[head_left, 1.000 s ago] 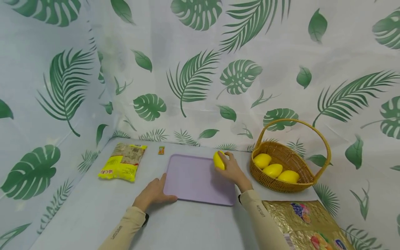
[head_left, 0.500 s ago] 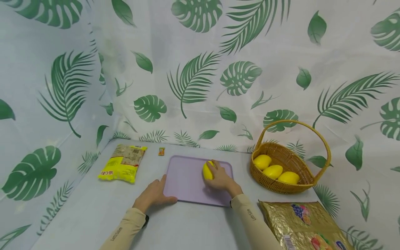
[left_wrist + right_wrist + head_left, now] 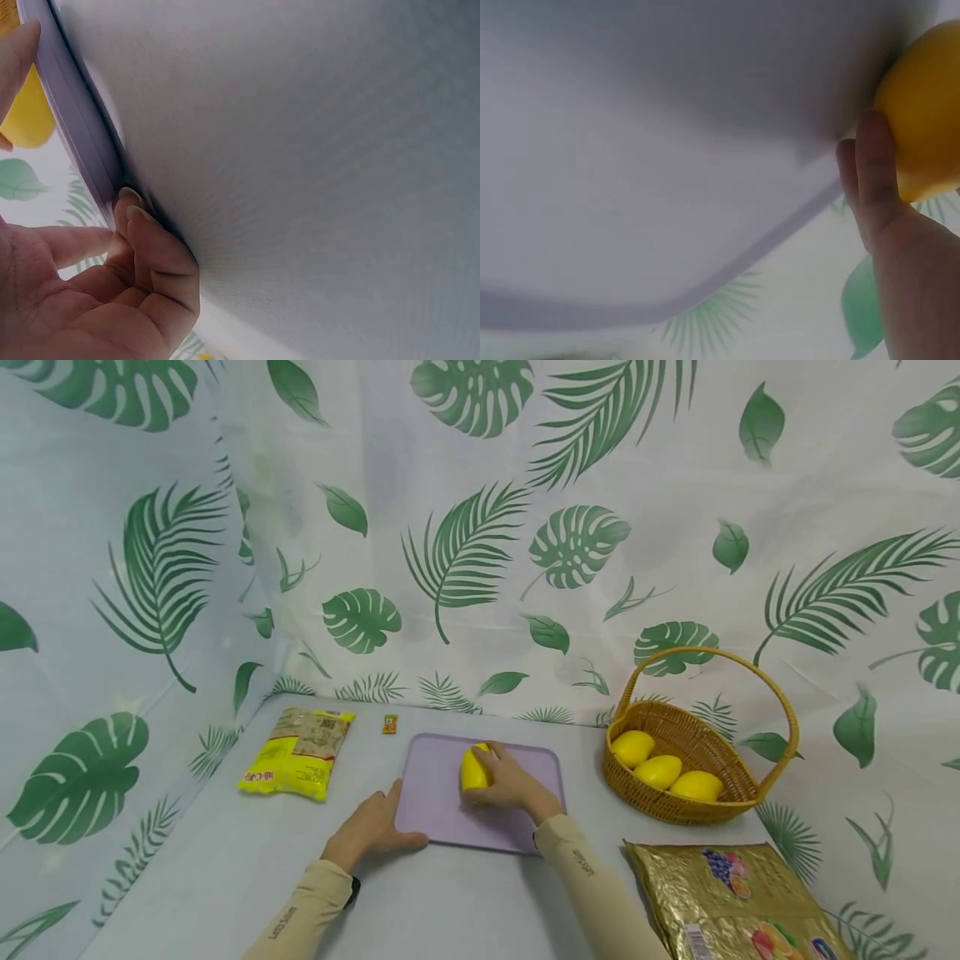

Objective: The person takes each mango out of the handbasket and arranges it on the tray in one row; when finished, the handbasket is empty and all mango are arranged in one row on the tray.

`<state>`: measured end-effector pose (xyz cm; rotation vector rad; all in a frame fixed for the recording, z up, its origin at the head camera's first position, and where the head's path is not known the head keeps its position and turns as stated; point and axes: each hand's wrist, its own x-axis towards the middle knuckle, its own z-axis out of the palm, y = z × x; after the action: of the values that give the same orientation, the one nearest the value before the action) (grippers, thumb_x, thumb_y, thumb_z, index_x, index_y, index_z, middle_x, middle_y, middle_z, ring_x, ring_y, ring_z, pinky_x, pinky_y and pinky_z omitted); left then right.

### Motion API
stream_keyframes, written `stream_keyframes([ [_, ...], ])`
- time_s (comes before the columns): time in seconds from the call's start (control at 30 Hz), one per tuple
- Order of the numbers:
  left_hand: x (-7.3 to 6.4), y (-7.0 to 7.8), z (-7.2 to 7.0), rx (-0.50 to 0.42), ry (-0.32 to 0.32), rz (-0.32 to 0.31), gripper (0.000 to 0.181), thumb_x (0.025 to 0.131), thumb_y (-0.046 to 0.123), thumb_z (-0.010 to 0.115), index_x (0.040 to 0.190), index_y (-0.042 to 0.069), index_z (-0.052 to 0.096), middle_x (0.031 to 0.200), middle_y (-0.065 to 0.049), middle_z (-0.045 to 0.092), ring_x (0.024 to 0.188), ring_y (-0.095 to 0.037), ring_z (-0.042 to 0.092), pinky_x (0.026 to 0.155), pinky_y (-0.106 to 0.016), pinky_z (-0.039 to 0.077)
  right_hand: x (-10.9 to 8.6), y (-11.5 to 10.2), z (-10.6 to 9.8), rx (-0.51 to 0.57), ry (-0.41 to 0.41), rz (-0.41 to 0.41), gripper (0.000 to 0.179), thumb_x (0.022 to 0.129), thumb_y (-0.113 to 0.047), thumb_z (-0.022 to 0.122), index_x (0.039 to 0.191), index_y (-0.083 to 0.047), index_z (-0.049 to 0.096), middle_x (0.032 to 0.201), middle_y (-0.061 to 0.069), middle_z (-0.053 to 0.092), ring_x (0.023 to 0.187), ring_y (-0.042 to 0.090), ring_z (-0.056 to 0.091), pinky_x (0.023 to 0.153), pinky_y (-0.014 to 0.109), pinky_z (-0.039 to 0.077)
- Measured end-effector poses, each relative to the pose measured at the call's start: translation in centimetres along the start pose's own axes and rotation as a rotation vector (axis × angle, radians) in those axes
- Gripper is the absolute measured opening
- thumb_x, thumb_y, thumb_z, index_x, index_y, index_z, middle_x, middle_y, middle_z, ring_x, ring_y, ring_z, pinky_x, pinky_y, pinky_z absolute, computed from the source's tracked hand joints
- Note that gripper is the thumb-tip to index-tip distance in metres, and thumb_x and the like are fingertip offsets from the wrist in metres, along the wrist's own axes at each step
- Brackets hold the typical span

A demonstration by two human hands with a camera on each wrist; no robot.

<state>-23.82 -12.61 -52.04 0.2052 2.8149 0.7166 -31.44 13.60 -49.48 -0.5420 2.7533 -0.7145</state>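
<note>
A yellow lemon (image 3: 472,770) is held in my right hand (image 3: 512,783) over the middle of a shallow lilac tray (image 3: 431,797). In the right wrist view the fingers lie along the side of the lemon (image 3: 926,112), close to the tray's surface; whether it touches the tray I cannot tell. My left hand (image 3: 372,828) grips the tray's near left corner, thumb at the front edge and fingers at the left side. The left wrist view shows curled fingers (image 3: 161,255) against the tray's rim (image 3: 79,124).
A wicker basket (image 3: 693,810) with a tall handle and 3 lemons (image 3: 658,772) stands to the right. In front of it lies a gold fruit-printed package (image 3: 720,893). A yellow bag (image 3: 300,756) and a small orange packet (image 3: 390,724) lie at the back left.
My right hand has carried the lemon leftward and lower, from the tray's back right edge to its middle. The left hand has stayed at the corner.
</note>
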Motion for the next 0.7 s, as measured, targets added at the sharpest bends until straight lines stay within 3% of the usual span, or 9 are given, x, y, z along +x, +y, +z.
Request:
stream_keyframes([
  [0.13, 0.0, -0.1, 0.0, 0.0, 0.003, 0.006, 0.117, 0.073, 0.059, 0.082, 0.154, -0.006, 0.029, 0.138, -0.037, 0.052, 0.125, -0.043, 0.056, 0.107, -0.055, 0.046, 0.7, -1.3, 0.5, 0.01, -0.012, -0.022, 0.094, 0.083, -0.051, 0.072, 0.159, -0.017, 0.029, 0.168, 0.02, 0.013, 0.144, 0.042, 0.039, 0.113, 0.058, 0.04],
  [0.33, 0.0, 0.0, 0.0, -0.007, -0.011, 0.005, 0.117, 0.074, 0.059, 0.082, 0.155, -0.005, 0.028, 0.139, -0.036, 0.051, 0.126, -0.043, 0.056, 0.107, -0.056, 0.046, 1.8, -3.0, 1.2, 0.015, -0.032, -0.066, 0.094, 0.081, -0.044, 0.07, 0.159, -0.013, 0.028, 0.167, 0.024, 0.014, 0.143, 0.041, 0.039, 0.115, 0.059, 0.038],
  [0.7, 0.1, -0.1, 0.0, -0.002, 0.003, 0.023, 0.116, 0.074, 0.059, 0.081, 0.154, -0.007, 0.029, 0.134, -0.037, 0.054, 0.12, -0.042, 0.059, 0.104, -0.055, 0.048, 4.2, -5.6, 2.5, -0.002, -0.033, -0.011, 0.091, 0.085, -0.05, 0.072, 0.16, -0.022, 0.028, 0.168, 0.016, 0.014, 0.146, 0.038, 0.037, 0.115, 0.058, 0.039],
])
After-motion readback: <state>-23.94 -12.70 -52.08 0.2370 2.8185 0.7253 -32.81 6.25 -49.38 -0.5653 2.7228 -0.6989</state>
